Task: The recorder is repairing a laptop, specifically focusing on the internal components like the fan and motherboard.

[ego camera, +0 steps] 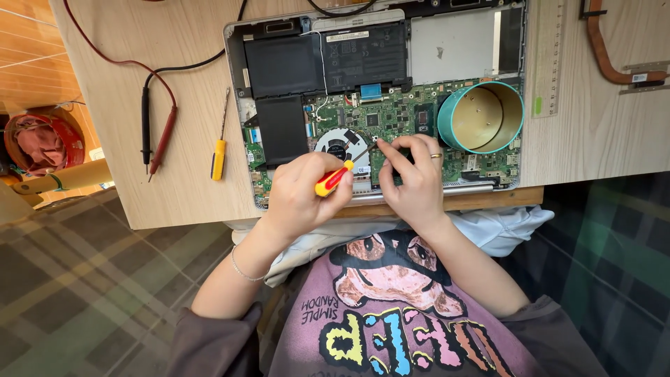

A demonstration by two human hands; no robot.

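Pale wood forms the table [174, 160], and an opened laptop [377, 105] lies on it with its bottom cover off, showing black battery blocks, a green circuit board and a round fan. The laptop is the landmark for everything else.

At the laptop's near edge, the left hand [303, 192] is wrapped around a yellow-and-red screwdriver [333, 179], whose shaft points toward the fan area. Just beside it, the right hand [413, 178] presses curled fingertips onto the board, a ring on one finger; whether it pinches anything cannot be told.

On the laptop's right part stands a round teal tin [481, 117], open and golden inside. Left of the laptop lie a second small yellow screwdriver [219, 157] and two meter probes [153, 136], red and black, their cables running off the far edge. Right of the laptop lie a clear ruler [548, 59] and a copper heat pipe [614, 52], cut off at the top.

Below the table edge, a plaid surface [84, 279] surrounds the person's lap. At far left, orange wooden floor and a red bag are partly visible. The screw under the tool tip is too small to make out.
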